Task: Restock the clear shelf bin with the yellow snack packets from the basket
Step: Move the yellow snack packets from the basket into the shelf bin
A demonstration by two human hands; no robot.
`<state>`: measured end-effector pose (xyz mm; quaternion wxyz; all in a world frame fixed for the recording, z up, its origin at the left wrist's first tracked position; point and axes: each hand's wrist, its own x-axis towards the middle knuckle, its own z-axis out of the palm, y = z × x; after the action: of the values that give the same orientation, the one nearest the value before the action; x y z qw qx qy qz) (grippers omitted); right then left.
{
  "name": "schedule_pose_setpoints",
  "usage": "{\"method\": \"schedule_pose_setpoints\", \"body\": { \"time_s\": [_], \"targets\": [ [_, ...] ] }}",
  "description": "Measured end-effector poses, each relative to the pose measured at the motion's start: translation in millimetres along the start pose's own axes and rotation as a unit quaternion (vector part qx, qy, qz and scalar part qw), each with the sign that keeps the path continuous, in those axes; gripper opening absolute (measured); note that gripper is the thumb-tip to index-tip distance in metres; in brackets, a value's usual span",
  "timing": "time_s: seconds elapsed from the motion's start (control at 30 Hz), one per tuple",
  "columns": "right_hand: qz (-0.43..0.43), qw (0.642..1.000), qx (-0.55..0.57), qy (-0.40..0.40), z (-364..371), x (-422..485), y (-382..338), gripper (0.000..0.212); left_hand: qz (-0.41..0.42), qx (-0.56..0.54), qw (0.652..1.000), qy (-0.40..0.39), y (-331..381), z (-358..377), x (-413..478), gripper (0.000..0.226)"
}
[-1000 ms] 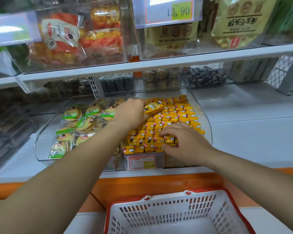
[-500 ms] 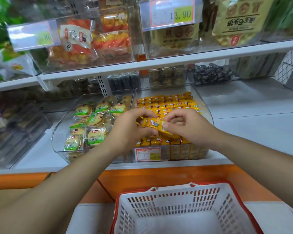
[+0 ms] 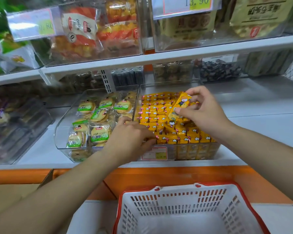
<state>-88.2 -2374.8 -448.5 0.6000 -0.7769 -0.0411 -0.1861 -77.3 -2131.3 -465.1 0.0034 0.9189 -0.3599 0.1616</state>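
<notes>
1. currently one yellow snack packet with a cartoon figure printed on it is up in the right hand. it's pinched between thumb and fingertips and tilted, just above the stocked rows.
2. the other yellow snack packets sit in tight rows inside the clear plastic shelf bin, from back wall to front wall. a few near the middle lie askew on top.
3. left hand is down at the bin's front-left corner, fingers curled, tips touching the front row of packets. can't tell whether it actually grips one.
4. small white-and-red price label is on the bin's front wall, its left edge hidden by the left hand.
5. just beside it on the left, wall to wall, is a second clear bin. it holds round biscuits in clear wrappers with green labels.
6. both bins stand on the white lower shelf. an orange trim strip runs below its front edge.
7. white slotted plastic basket with red rim sits below the trim, at the bottom of the view, between the two forearms.
8. white upper shelf board carries more clear bins of bagged snacks. a price tag reading 13.90 hangs at top, print blurred.
</notes>
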Motion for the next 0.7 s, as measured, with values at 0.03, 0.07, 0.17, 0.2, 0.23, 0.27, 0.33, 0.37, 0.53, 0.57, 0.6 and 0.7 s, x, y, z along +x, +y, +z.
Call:
{"method": "schedule_pose_setpoints", "body": {
  "time_s": [0.03, 0.07, 0.17, 0.2, 0.23, 0.27, 0.33, 0.37, 0.53, 0.57, 0.6, 0.7],
  "targets": [
    [-0.006, 1.000, -0.008, 0.010, 3.4, 0.6, -0.1, 0.047, 0.006, 0.010, 1.000, 0.005, -1.2, -0.5, 0.3, 0.033],
    [-0.010, 1.000, -0.019, 0.019, 7.1, 1.5, -0.5, 0.047, 0.009, 0.015, 1.000, 0.008, -2.4, -2.0, 1.9, 0.035],
    [-0.017, 0.998, -0.050, 0.043, 12.5, 3.7, -2.3, 0.047, 0.018, -0.013, 1.000, 0.006, -2.6, -5.0, 16.2, 0.032],
    [-0.016, 0.997, -0.053, 0.049, 12.4, 4.6, -2.4, 0.046, 0.022, -0.025, 0.999, -0.010, -0.4, -4.4, 22.5, 0.032],
    [-0.011, 0.997, -0.056, 0.054, 11.4, 5.8, -1.9, 0.046, 0.025, -0.038, 0.999, -0.030, 2.0, -2.8, 28.5, 0.032],
    [-0.005, 0.997, -0.056, 0.056, 10.0, 7.4, -0.7, 0.046, 0.025, -0.047, 0.998, -0.046, 3.9, -0.3, 33.1, 0.031],
    [0.003, 0.997, -0.053, 0.057, 7.7, 9.4, 1.7, 0.047, 0.016, -0.052, 0.997, -0.052, 4.2, 4.8, 41.5, 0.025],
    [0.003, 0.997, -0.052, 0.057, 7.0, 9.4, 2.3, 0.047, 0.006, -0.052, 0.997, -0.049, 2.7, 6.9, 45.8, 0.022],
    [-0.019, 0.995, -0.057, 0.075, 6.2, 7.2, 0.8, 0.046, -0.048, -0.042, 0.997, -0.032, -1.2, 14.7, 65.7, 0.020],
    [-0.023, 0.995, -0.054, 0.077, 5.9, 7.4, 0.3, 0.046, -0.054, -0.036, 0.998, -0.024, -1.8, 15.9, 67.7, 0.022],
    [-0.025, 0.995, -0.054, 0.075, 5.6, 7.5, -0.7, 0.046, -0.061, -0.034, 0.997, -0.018, -3.0, 16.7, 68.5, 0.026],
    [-0.023, 0.997, -0.053, 0.044, 3.8, 6.1, -3.5, 0.044, -0.066, -0.053, 0.996, -0.009, -8.9, 17.4, 66.1, 0.033]
  ]
}}
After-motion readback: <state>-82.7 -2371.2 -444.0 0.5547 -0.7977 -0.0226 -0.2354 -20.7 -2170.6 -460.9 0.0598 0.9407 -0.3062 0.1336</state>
